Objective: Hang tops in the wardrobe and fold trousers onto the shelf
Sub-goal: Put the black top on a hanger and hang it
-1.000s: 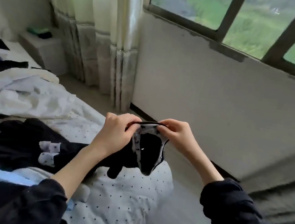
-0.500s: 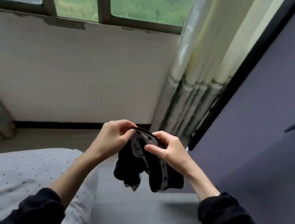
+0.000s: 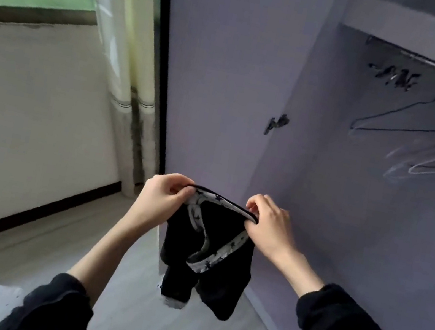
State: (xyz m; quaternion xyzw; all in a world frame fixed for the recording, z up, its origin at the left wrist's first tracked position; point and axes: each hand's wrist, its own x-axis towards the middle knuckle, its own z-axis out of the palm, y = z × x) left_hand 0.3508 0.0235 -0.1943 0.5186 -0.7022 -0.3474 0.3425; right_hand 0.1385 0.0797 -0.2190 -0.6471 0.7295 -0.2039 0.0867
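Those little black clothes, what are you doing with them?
A person holds a small black garment up by its star-patterned band, left hand at one end and right hand at the other, so it hangs down open. They stand facing the open wardrobe, where bare wire hangers hang on the rail. The garment isn't on a hanger or shelf yet.

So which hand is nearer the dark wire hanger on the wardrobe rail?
Right. The right hand grips the black garment below and left of the hanger; the left hand grips the waistband farther left, toward the curtain.
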